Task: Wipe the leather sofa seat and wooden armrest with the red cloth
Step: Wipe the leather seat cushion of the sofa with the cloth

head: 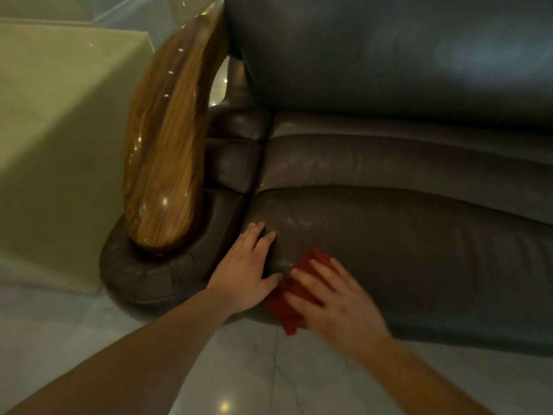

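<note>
The right hand (335, 304) lies flat, fingers spread, pressing the cloth (294, 295) onto the seat's (419, 250) front edge. The left hand (250, 271), open and empty, rests beside it near the armrest (167, 151).

Left hand (248, 271) flat, fingers spread; right hand (332, 301) palm-down, apparently flat, slightly blurred.

One head-worn camera looks forward and steeply down from close above the sofa seat (404, 250), the wooden armrest (167, 151) toward ten o'clock, the floor (254, 369) at six o'clock.
</note>
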